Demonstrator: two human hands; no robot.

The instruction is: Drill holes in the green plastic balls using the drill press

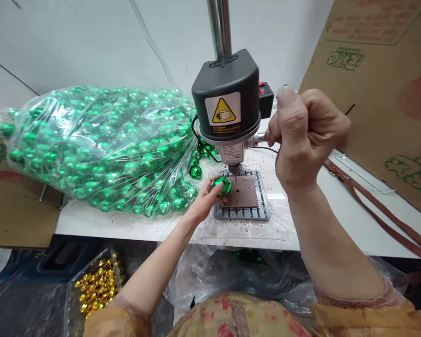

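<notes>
Between the fingers of my left hand [207,197] is a shiny green faceted ball [224,186], held just left of the drill tip. Below it lies a brown board [245,199] with a dark hole, on the slotted metal base [263,213] of a small drill press [226,100]. My right hand [301,133] is closed at the right side of the machine, around its feed lever [261,137]; much of the lever is hidden by the fingers. Dark shavings are scattered over the board and base.
A big clear bag of green balls [101,150] fills the table's left side, with loose green balls [195,172] beside it. Cardboard boxes [379,93] stand at the right. A brown strap [368,196] lies there. Gold balls [100,285] sit in a clear bin below.
</notes>
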